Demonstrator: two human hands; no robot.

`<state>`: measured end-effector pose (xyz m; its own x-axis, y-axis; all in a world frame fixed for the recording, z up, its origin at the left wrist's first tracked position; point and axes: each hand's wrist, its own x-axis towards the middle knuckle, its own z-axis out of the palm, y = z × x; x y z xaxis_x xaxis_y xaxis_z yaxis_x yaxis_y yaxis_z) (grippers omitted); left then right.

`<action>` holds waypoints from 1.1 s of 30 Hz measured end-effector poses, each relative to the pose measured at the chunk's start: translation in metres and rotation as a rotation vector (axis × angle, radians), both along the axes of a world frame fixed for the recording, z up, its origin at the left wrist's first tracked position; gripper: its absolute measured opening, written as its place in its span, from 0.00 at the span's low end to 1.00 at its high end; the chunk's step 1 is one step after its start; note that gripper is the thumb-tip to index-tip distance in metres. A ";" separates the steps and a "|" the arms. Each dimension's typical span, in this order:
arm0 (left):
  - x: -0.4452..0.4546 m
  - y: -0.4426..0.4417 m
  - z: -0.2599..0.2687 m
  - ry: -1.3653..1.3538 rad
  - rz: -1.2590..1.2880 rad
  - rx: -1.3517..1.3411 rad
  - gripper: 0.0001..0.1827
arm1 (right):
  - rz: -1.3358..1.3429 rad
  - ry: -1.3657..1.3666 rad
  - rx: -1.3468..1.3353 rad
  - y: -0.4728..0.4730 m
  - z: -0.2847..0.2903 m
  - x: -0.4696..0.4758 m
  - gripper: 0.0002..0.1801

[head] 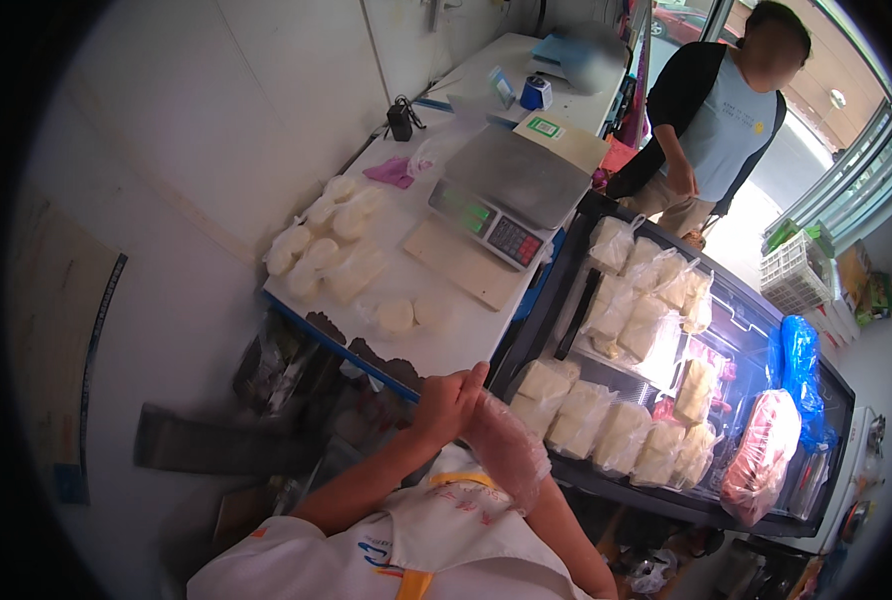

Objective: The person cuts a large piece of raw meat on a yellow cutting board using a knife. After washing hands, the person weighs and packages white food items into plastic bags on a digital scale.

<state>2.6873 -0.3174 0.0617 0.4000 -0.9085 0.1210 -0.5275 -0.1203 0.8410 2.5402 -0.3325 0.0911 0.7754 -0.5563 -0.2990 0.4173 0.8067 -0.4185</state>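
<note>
A thin clear plastic glove (525, 444) covers my right hand (502, 439), which is held in front of my apron (461, 510). My bare left hand (444, 405) clasps the gloved fingers, its thumb pointing up. The right fingertips are hidden behind it. Just beyond my hands is the front corner of a white table (461, 341) with a blue edge. Two round pale pieces in a clear bag (397, 315) lie on it, with more bagged round pieces (333, 232) against the wall. To the right, bagged pale blocks (581, 420) sit on a dark-framed glass case (746, 330).
A digital scale (506, 195) stands on the table beside a thin board (457, 262). A bag of pinkish meat (761, 457) and a blue plastic bag (802, 375) are at the case's right end. Across the case stands a person (723, 127). A dark blurred object (213, 442) juts out at left.
</note>
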 end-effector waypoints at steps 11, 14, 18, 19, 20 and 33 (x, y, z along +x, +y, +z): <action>0.065 -0.032 0.033 0.394 -0.224 0.179 0.24 | -1.052 0.114 -0.655 -0.121 0.104 -0.132 0.36; 0.063 -0.035 0.021 0.532 -0.383 0.412 0.14 | -1.155 0.668 -0.960 -0.156 0.099 -0.133 0.33; 0.062 -0.023 -0.030 0.478 -0.621 0.462 0.11 | -0.604 0.509 -0.634 -0.159 0.003 -0.083 0.20; 0.060 -0.017 -0.044 0.464 -0.671 0.415 0.11 | -0.528 0.661 -0.554 -0.142 -0.018 -0.071 0.17; 0.058 -0.014 -0.053 0.497 -0.680 0.451 0.12 | -0.459 0.700 -0.422 -0.125 -0.030 -0.058 0.15; 0.041 0.115 -0.147 0.515 -0.415 0.580 0.11 | 0.042 0.761 -0.187 0.013 -0.126 -0.024 0.11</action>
